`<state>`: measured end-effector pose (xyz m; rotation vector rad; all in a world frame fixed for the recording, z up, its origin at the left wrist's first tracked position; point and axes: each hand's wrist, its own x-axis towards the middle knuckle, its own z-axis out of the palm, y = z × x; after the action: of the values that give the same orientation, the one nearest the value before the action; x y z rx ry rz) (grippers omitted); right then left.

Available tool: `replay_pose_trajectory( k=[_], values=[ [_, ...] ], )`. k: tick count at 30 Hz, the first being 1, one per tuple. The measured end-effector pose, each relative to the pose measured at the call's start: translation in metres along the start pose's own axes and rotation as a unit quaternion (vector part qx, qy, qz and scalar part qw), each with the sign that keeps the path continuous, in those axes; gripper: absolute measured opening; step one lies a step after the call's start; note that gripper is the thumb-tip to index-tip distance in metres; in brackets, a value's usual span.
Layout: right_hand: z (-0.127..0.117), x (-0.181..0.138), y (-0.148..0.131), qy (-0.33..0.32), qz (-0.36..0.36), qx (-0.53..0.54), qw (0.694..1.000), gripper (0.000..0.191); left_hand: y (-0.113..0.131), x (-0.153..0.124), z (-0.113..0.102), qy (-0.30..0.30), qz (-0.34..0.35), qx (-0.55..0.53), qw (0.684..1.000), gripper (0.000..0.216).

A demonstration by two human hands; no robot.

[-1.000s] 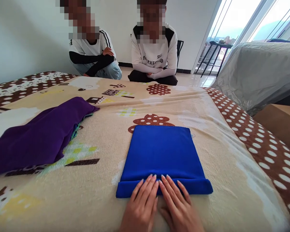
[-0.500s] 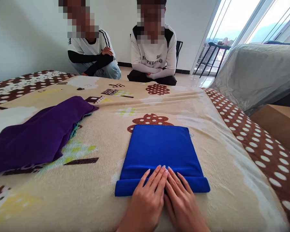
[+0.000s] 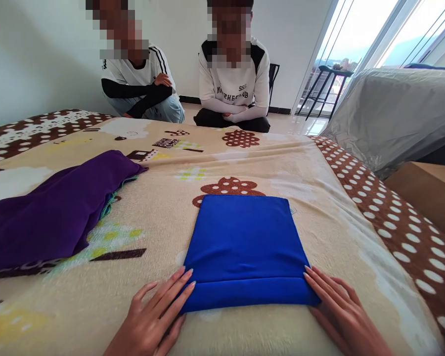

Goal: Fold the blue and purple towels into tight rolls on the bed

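A bright blue, nearly rectangular cloth of thin, smooth fabric (image 3: pixel 246 232) lies flat on the blanket, in front of the person. Along its near edge the fabric is doubled over into a straight band (image 3: pixel 248 292), and a few shallow wrinkles run just beyond this band.

I judge the cloth to be light, soft and not fragile; it should bend easily, but it may wrinkle or slide out of line if it is pushed from one side only. The best places to take hold seem to be the two ends of the band, where the layers give more body to pinch, with both sides moved equally.

The left hand (image 3: pixel 154 311) is at the left end of the band, its fingers extended and a little spread, the tips touching the cloth's edge. The right hand (image 3: pixel 343 309) is at the right end in a similar way, with straight fingers resting on the edge. Neither hand is closed around the fabric; whether the right thumb reaches under it, I cannot tell.

Below everything is a beige plush blanket with printed figures (image 3: pixel 163 198). To the left, well apart from the blue cloth, lies a loosely heaped dark purple cloth (image 3: pixel 66 207). Beyond the blanket, two people (image 3: pixel 233 84) sit or crouch with folded arms.
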<state>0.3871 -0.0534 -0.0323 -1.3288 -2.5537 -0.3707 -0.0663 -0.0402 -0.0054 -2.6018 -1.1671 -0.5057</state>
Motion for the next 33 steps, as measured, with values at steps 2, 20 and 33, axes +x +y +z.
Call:
replay_pose_trajectory(
  k=[2, 20, 33],
  values=[
    [0.002, -0.001, 0.000, 0.015, 0.009, 0.001, 1.000, 0.060, 0.002, -0.003, -0.001, 0.018, -0.038, -0.006, 0.999, 0.049],
    [0.007, 0.104, -0.069, 0.072, 0.079, -0.007, 0.994, 0.041, 0.058, 0.092, 0.032, 0.078, -0.128, 0.026, 0.988, 0.038],
    [0.018, 0.035, 0.008, -0.016, 0.054, 0.048, 0.997, 0.065, -0.009, 0.024, 0.025, -0.014, -0.070, 0.010, 0.997, 0.052]
  ],
)
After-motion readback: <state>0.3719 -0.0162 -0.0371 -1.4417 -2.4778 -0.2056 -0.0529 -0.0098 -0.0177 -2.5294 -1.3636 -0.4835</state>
